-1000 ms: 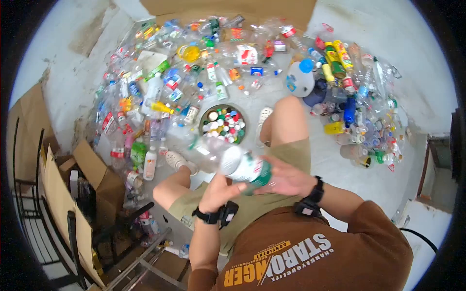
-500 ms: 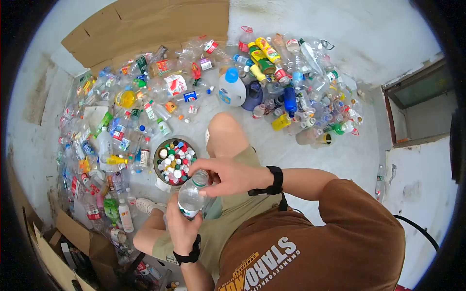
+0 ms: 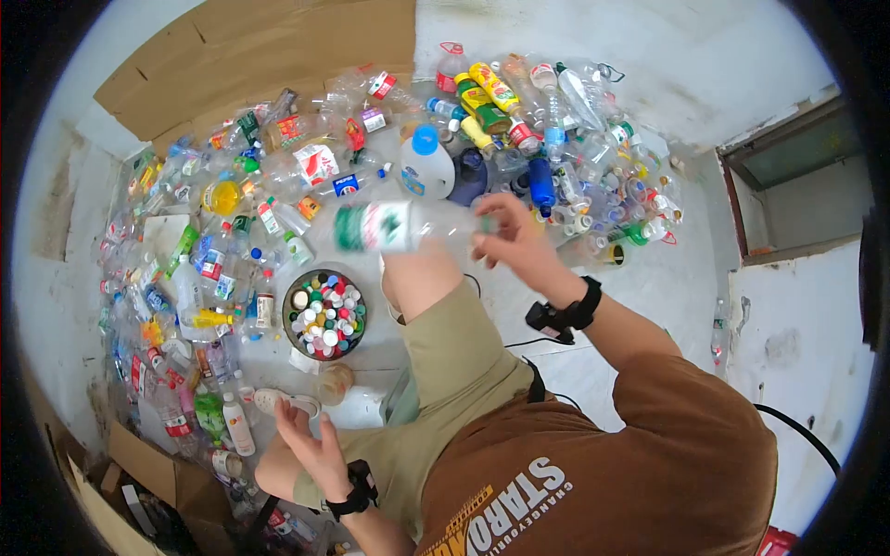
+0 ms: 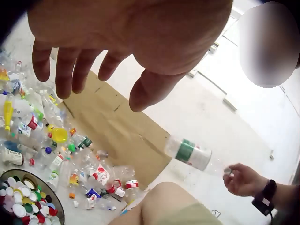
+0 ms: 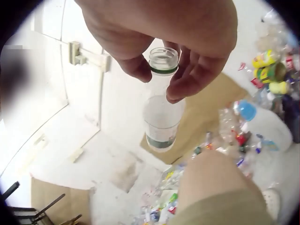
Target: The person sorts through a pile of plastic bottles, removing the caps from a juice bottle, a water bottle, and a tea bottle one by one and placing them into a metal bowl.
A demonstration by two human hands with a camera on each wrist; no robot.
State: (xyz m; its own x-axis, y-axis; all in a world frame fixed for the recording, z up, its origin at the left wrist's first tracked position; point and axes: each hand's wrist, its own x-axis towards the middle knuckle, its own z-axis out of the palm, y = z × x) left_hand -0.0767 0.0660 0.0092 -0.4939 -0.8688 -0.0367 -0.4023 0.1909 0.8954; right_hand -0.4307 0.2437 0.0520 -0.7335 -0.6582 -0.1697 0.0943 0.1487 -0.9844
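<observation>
My right hand [image 3: 524, 246] grips a clear plastic bottle [image 3: 389, 227] by its neck and holds it out sideways above the right knee. The bottle has a white and green label; its mouth has no cap, and a green ring [image 5: 163, 69] sits around the neck in the right wrist view. Thumb and fingers pinch it just under the mouth. My left hand [image 3: 315, 454] is over the left thigh with fingers spread, holding nothing. In front of the legs stands a round metal bowl [image 3: 286, 310] filled with bottle caps of many colours.
Many plastic bottles [image 3: 213, 269] lie heaped to the left and front. Another heap [image 3: 593, 148] lies at the right wall, beside a white jug [image 3: 426, 171] with a blue cap. A brownish jar [image 3: 336, 382] stands near the left shoe. An open cardboard box [image 3: 144, 459] is at lower left.
Both hands were on the bottle at the lap, the right at its mouth. The left has let go and moved down; the right has carried the bottle up and right. The view turned right.
</observation>
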